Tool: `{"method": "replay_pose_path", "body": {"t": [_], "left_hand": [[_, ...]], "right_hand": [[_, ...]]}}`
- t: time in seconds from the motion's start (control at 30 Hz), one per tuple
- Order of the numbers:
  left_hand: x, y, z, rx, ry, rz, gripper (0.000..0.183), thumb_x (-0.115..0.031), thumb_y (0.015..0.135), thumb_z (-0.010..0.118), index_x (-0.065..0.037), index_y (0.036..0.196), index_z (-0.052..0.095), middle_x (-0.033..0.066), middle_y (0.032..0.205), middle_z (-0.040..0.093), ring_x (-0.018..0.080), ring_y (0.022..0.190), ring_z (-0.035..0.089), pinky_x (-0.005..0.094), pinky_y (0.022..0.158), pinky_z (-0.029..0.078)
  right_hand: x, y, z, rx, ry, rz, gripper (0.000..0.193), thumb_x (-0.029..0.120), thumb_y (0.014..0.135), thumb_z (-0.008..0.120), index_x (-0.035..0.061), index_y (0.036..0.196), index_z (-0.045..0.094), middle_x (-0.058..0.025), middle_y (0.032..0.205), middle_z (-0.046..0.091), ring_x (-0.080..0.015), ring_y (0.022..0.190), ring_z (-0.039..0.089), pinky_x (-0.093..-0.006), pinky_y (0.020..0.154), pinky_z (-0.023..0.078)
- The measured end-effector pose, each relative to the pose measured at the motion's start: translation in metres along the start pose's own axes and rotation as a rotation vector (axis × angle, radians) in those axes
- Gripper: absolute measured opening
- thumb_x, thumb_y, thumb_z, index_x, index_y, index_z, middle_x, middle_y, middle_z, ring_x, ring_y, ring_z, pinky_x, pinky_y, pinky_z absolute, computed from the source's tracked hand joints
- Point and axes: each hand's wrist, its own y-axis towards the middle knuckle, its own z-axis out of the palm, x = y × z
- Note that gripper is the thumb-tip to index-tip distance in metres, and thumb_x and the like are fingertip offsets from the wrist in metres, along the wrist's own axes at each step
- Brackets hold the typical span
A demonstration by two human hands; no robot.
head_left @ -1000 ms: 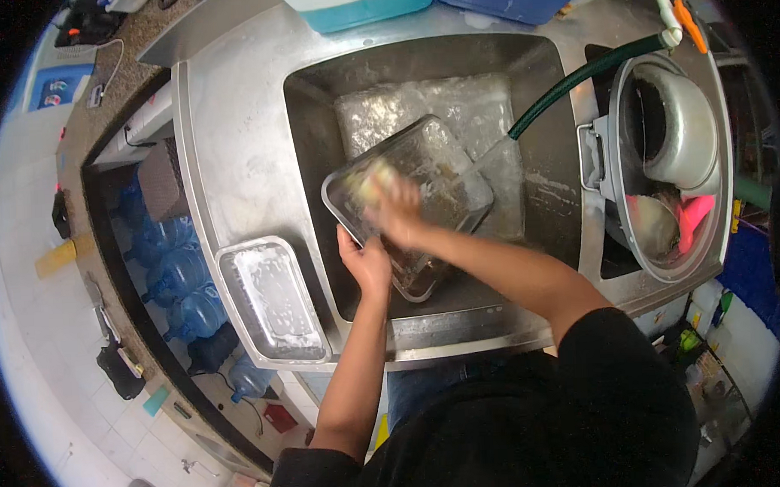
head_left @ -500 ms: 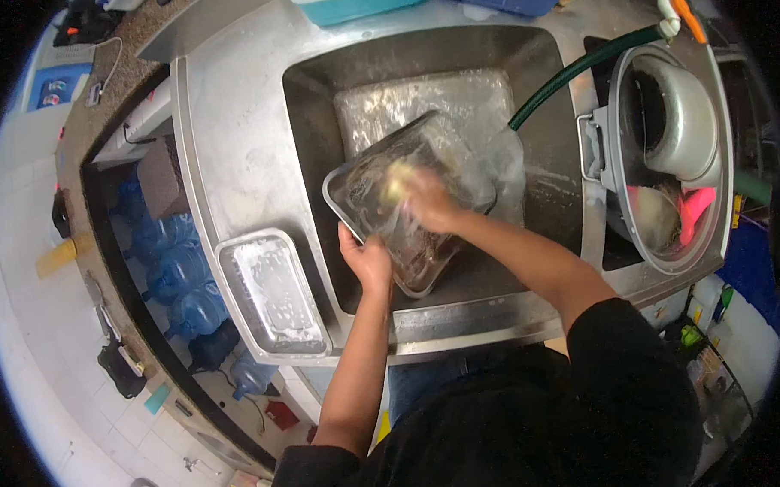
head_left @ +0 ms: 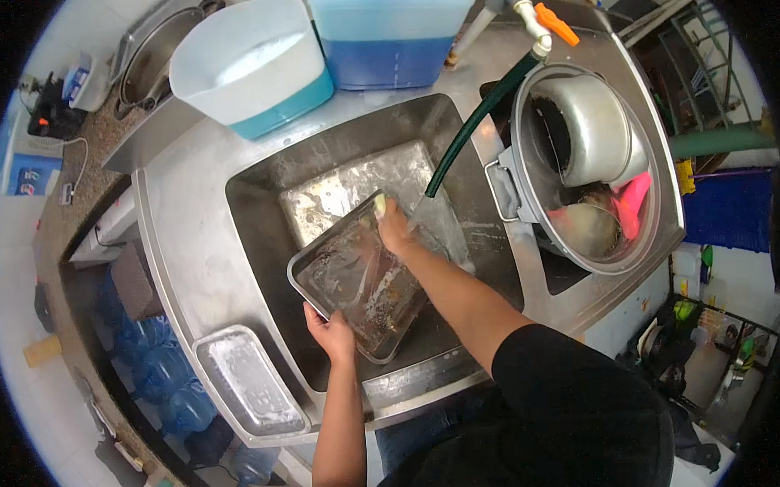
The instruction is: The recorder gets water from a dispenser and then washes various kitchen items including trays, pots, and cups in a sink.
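Observation:
A rectangular metal baking tray [head_left: 348, 284], wet and streaked, is held tilted over the sink [head_left: 264, 218]. My left hand [head_left: 331, 335] is closed on its near left rim, thumb on the inside. My right hand [head_left: 394, 228] presses a pale yellow sponge [head_left: 380, 206] against the tray near its far edge. Beneath lies another metal tray [head_left: 324, 198] on the sink bottom, partly covered by the held one. The green hose [head_left: 480, 120] hangs into the sink beside my right hand, with water coming from its end.
A small soapy metal tray [head_left: 250, 381] rests on the counter at left. Behind the sink stand a white tub with teal liquid [head_left: 251, 68] and a tub of blue liquid [head_left: 392, 46]. At right, a large pot [head_left: 513, 188] holds a smaller pot [head_left: 596, 129] and pink gloves [head_left: 633, 205].
My right hand has moved with the sponge from the tray's middle to its far edge. My left hand keeps its hold. The view has shifted, showing more of the tubs behind.

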Motion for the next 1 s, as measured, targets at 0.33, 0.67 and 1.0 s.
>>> {"method": "replay_pose_path", "body": {"t": [0.33, 0.67, 1.0], "left_hand": [[0.001, 0.002, -0.004, -0.064, 0.038, 0.08, 0.043, 0.014, 0.07, 0.045, 0.001, 0.11, 0.054, 0.0042, 0.098, 0.06, 0.0127, 0.087, 0.057, 0.0237, 0.079, 0.044], [0.002, 0.009, -0.046, -0.198, 0.11, 0.077, 0.036, 0.013, 0.071, 0.046, 0.0, 0.102, 0.057, 0.0039, 0.095, 0.062, 0.0127, 0.086, 0.058, 0.0245, 0.078, 0.045], [0.007, 0.004, -0.046, -0.246, 0.004, 0.076, 0.036, 0.011, 0.073, 0.047, 0.0, 0.106, 0.058, 0.0038, 0.098, 0.063, 0.0133, 0.087, 0.058, 0.024, 0.081, 0.045]], "right_hand": [[0.013, -0.007, 0.006, 0.149, -0.123, -0.465, 0.038, 0.035, 0.096, 0.047, 0.0063, 0.12, 0.054, -0.0223, 0.122, 0.056, -0.0368, 0.106, 0.06, -0.0471, 0.088, 0.05], [0.103, -0.162, -0.046, 0.791, -0.18, -0.362, 0.041, 0.028, 0.095, 0.044, -0.0003, 0.124, 0.04, -0.029, 0.103, 0.063, -0.0375, 0.099, 0.064, -0.0509, 0.083, 0.05], [0.079, -0.17, 0.001, 0.374, 0.018, -1.019, 0.035, 0.023, 0.096, 0.041, 0.0157, 0.129, 0.046, -0.0231, 0.099, 0.065, -0.0399, 0.081, 0.067, -0.0508, 0.067, 0.054]]}}
